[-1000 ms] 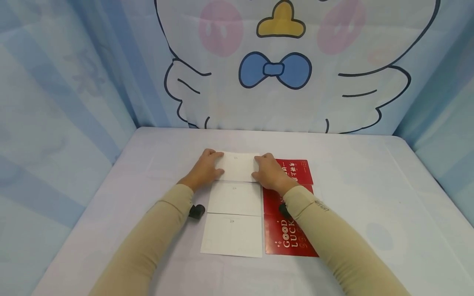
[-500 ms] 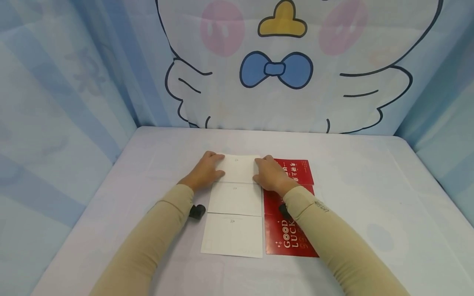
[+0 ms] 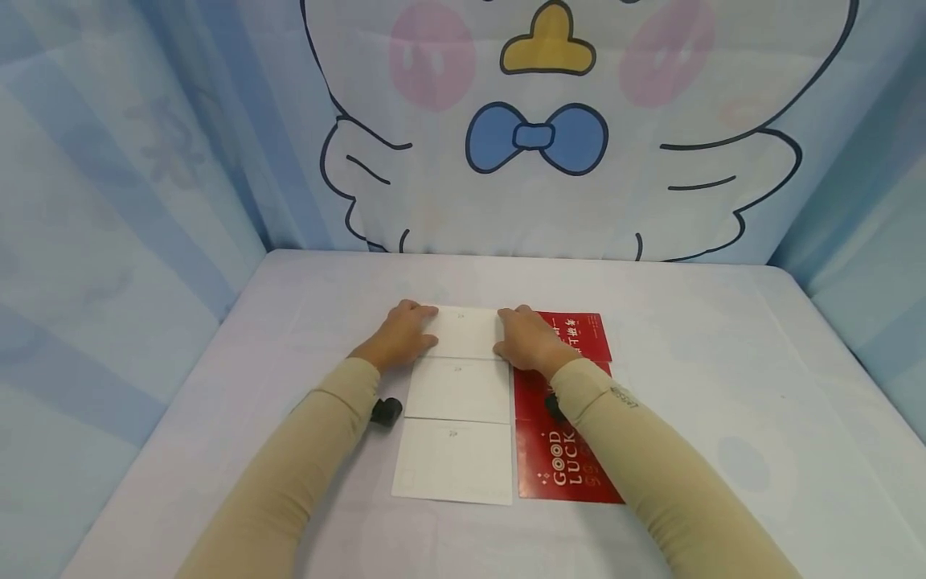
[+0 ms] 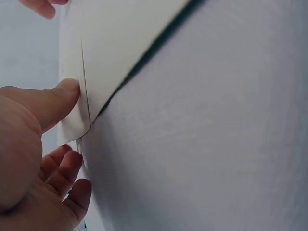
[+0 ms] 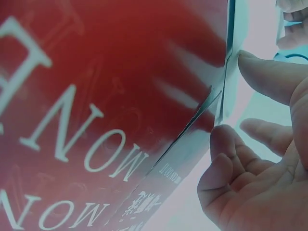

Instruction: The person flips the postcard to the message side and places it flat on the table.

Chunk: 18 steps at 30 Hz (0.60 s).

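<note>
Three white cards lie in a column at the table's middle, each with a small dark mark near its far edge. At the far white card (image 3: pixel 466 333), my left hand (image 3: pixel 401 336) holds the left side, its thumb on the face and fingers at the edge in the left wrist view. My right hand (image 3: pixel 531 339) holds the opposite side between thumb and fingers. The middle white card (image 3: pixel 459 391) and the near white card (image 3: pixel 453 462) lie directly below it, edge to edge.
To the right is a column of red cards with pale lettering; the near red card (image 3: pixel 564 462) reads GOOD LUCK. My right forearm (image 3: pixel 644 458) passes over them. The white tablecloth (image 3: pixel 723 362) reaches back to a printed curtain (image 3: pixel 535 209).
The far white card has shifted slightly toward me, nearer to the middle white card, with both hands on it. The other cards stay in place.
</note>
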Available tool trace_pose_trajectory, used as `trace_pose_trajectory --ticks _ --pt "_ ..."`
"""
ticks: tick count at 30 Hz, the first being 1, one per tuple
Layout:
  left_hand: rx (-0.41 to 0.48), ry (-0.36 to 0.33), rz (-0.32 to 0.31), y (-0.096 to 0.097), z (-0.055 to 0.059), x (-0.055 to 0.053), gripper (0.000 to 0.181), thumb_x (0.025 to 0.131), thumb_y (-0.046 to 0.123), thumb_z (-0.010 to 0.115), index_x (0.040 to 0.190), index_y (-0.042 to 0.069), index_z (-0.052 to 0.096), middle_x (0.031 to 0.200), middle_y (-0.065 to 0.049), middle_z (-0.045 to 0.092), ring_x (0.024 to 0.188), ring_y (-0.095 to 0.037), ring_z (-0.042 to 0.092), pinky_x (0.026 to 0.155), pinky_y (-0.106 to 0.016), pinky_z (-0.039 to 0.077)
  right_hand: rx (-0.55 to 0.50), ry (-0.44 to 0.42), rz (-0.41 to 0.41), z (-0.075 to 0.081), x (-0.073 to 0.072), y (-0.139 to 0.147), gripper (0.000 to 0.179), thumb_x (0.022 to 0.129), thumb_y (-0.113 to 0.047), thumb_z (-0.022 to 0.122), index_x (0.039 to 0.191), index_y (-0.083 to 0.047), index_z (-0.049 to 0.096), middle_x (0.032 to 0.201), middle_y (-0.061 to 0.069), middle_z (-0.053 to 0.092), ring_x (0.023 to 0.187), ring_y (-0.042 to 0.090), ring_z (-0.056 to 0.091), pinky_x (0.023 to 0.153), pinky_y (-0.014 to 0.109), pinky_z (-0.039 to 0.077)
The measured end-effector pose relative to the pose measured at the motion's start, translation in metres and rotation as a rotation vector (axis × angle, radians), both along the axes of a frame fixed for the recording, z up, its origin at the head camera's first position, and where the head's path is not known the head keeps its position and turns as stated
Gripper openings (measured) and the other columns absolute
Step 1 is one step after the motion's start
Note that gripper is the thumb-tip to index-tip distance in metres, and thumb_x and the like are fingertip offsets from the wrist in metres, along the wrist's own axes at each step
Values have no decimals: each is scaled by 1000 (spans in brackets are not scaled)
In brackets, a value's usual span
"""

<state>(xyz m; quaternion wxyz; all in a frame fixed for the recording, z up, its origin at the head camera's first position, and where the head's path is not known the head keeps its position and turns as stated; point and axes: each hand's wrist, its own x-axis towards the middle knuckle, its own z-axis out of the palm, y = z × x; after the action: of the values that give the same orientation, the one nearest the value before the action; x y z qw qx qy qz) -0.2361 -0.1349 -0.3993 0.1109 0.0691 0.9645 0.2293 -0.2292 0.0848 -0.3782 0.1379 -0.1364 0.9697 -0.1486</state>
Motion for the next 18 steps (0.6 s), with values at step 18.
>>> trace_pose_trajectory --ticks 18 --pt "-47 -14 -21 4 5 1 50 99 20 66 145 8 51 148 -12 48 138 -34 38 111 -52 30 -52 -23 9 -1 0 1 65 92 -19 71 150 -6 43 143 17 52 129 34 49 106 51 42"
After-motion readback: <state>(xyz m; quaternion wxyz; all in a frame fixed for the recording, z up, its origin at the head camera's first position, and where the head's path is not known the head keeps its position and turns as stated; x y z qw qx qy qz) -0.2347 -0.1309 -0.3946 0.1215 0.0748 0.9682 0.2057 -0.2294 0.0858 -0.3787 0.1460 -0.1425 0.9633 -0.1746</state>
